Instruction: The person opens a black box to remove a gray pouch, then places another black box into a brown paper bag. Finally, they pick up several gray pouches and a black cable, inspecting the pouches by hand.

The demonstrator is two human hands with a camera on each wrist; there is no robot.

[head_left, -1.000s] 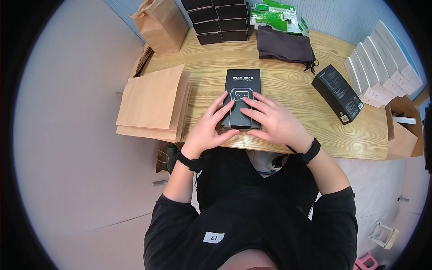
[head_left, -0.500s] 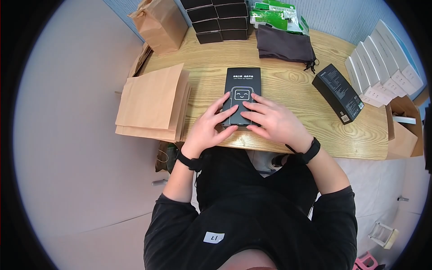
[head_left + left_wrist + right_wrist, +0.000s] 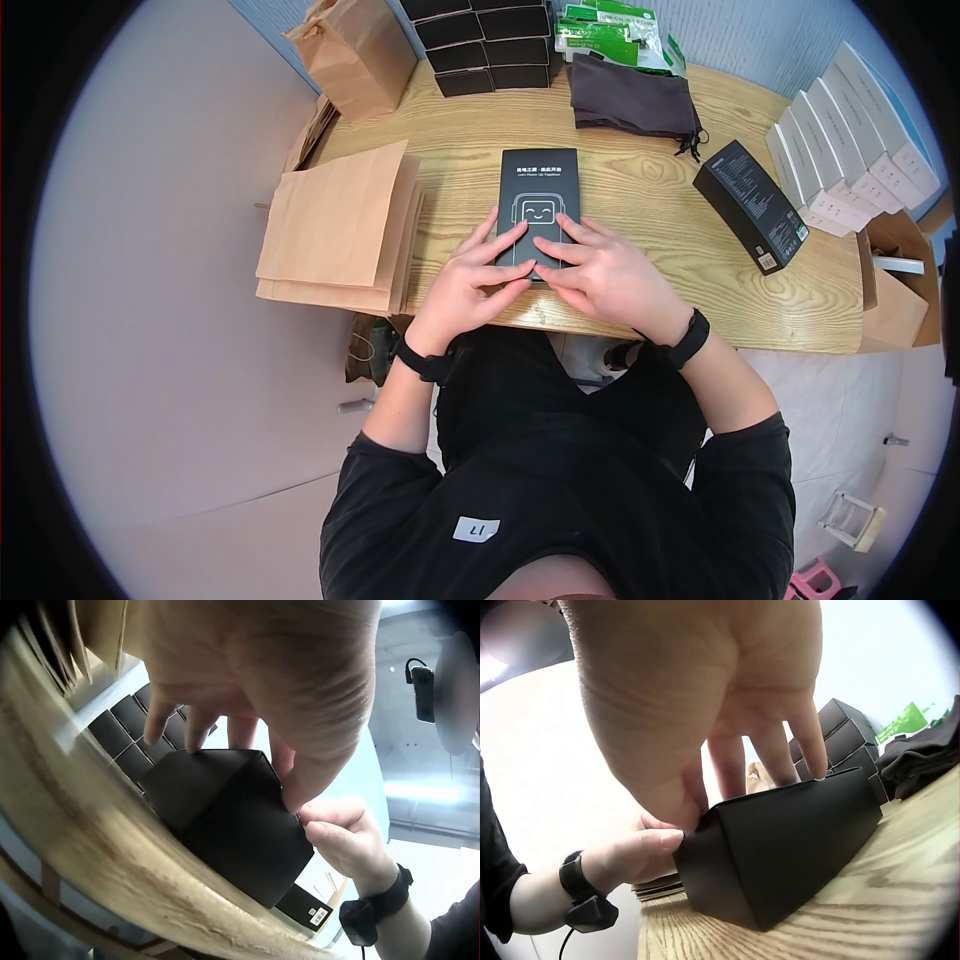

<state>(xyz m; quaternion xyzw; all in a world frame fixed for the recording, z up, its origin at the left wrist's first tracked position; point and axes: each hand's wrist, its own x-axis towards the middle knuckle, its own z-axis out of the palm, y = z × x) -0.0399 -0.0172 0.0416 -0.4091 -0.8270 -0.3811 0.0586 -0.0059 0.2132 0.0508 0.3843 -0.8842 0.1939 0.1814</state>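
Note:
A black box (image 3: 541, 180) with white print and a smiling line-drawn face lies flat on the wooden table, its short end towards the person. My left hand (image 3: 465, 285) rests on its lid from the left, fingers spread and fairly straight, thumb at the near edge. From the other side, my right hand (image 3: 622, 278) lies on the lid in much the same way. Both thumbs and index fingertips come close together at the near end. In the right wrist view, the fingertips touch the top edge of the black box (image 3: 795, 847).
Brown paper bags (image 3: 330, 225) lie at the left, and one stands behind. Stacked black boxes (image 3: 485, 50), green packets (image 3: 605, 45) and a dark drawstring pouch (image 3: 635, 98) sit at the back. To the right are another black box (image 3: 750, 205) and white boxes (image 3: 850, 140).
Both hands have shifted their fingers on the lid. Index fingertips have drawn together at the near edge beside the thumbs. The box stays in about the same place.

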